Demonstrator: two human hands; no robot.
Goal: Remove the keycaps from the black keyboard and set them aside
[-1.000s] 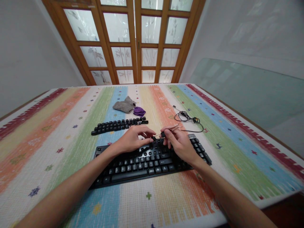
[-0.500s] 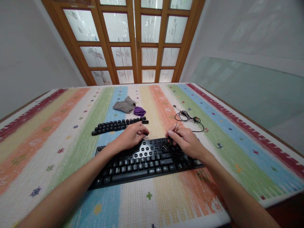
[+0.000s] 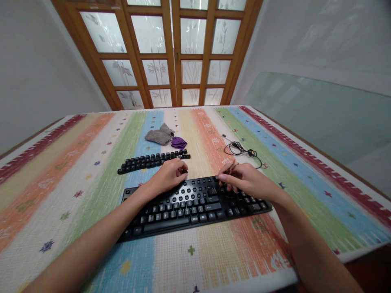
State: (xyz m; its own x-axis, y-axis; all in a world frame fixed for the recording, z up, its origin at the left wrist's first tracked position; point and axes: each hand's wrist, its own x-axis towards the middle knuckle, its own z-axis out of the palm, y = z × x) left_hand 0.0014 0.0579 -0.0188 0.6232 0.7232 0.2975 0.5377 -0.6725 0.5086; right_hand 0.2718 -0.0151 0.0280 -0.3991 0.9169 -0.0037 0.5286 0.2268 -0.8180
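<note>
Our left hand (image 3: 168, 175) has parted from our right hand (image 3: 246, 178): one pinches a small black keycap (image 3: 184, 171), seemingly freed; the other pinches a thin wire tool (image 3: 233, 164) over the long black keyboard (image 3: 191, 207) before us.

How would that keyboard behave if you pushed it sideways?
The keyboard would probably stay stiff, since its long body lies flat and straight. It seems unlikely to roll or tip, being broad and low. It might rumple the tablecloth a little, as that looks like woven fabric.
</note>
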